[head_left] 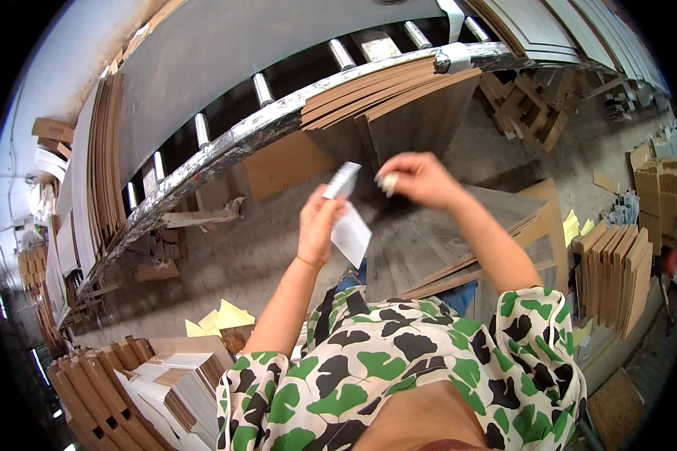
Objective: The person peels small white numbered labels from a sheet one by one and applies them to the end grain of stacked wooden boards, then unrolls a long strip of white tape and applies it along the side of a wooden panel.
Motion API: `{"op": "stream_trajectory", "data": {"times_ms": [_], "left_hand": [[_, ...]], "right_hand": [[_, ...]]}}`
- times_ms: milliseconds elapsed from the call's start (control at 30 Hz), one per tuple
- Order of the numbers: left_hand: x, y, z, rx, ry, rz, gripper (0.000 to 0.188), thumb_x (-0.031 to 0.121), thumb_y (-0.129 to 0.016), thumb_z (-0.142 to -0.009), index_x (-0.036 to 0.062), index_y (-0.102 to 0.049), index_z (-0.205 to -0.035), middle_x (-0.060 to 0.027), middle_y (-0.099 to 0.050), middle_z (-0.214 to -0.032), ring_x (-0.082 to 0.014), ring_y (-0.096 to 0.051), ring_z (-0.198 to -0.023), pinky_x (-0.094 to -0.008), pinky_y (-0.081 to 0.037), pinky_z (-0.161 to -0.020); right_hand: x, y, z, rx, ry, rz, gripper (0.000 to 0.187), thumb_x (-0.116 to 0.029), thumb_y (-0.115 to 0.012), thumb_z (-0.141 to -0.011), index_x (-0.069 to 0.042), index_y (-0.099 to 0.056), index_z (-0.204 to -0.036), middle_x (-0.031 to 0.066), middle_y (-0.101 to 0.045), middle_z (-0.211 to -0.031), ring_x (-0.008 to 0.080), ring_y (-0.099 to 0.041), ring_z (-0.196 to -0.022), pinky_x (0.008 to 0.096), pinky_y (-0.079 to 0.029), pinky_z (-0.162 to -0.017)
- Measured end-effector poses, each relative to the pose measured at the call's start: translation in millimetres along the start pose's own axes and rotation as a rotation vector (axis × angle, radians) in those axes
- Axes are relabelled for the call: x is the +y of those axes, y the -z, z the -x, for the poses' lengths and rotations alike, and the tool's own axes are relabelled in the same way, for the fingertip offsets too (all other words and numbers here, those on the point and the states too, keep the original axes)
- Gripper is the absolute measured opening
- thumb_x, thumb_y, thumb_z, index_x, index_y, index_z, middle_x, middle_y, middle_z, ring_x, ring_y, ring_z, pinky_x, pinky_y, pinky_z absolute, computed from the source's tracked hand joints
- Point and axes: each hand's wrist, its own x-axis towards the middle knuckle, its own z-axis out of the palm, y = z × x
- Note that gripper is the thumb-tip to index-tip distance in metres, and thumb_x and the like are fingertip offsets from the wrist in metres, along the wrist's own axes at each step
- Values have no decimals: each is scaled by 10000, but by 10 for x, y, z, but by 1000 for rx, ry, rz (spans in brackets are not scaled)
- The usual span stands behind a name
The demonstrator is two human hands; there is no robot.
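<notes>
My left hand [318, 228] is closed on a folded strip of white paper [351, 236], which looks like a strip of labels; one end sticks up above the fingers and the other hangs down. Just right of it, apart from the paper, my right hand [423, 180] pinches a small whitish piece [389, 183], too small and blurred to name. Beneath the hands, grey wood-look panels [406, 244] stand on edge close to my legs. Beyond them, more grey panels with brown edges [423, 126] lean against the conveyor frame.
A roller conveyor [241, 129] curves across the far side, carrying a large grey sheet [203, 56]. Stacked brown boards [617, 270] stand at right, cartons [658, 195] behind them. Lower left are brown strips [98, 395] and white panels [173, 398]. Wood scraps [530, 113] lie under the conveyor.
</notes>
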Motion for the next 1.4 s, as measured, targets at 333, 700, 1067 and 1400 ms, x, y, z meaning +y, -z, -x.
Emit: {"op": "stream_trajectory", "data": {"times_ms": [333,700,1067,1400], "left_hand": [[-10,-837,-1212,659,-657,-616,1034,323,-778,-731,-26,-107,-1437,-200,-500,-1129,-208,-576,-829,-295,-483,-721],[-95,-1041,-1379,664,-540,-502,986,223,-790,-707,8,-163,-1437,-125,-587,-873,-209,-584,-830,-337,-456,-791],[-98,-964,-1331,543,-545,-363,988,141,-768,-719,62,-116,-1457,-224,-470,-1285,-229,-614,-926,-326,-470,-834],[-21,-996,-1353,528,-481,-348,1041,153,-793,-649,62,-130,-1447,-214,-423,-1339,-277,-610,-946,-357,-459,-865]], "right_hand": [[699,1369,-705,869,90,306,174,-197,-638,-804,-37,-662,-868,43,-621,-751,119,-571,-661,277,-467,-643],[755,1651,-694,926,376,810,176,-204,-683,-766,-41,-619,-754,109,-594,-720,280,-585,-692,389,-473,-631],[250,1225,-488,591,297,661,322,-83,-669,-790,-67,-594,-1103,42,-569,-681,104,-530,-605,246,-457,-599],[259,1165,-223,357,154,1410,644,-38,-595,-794,-143,-362,-1385,103,-575,-883,275,-550,-866,394,-494,-762]]}}
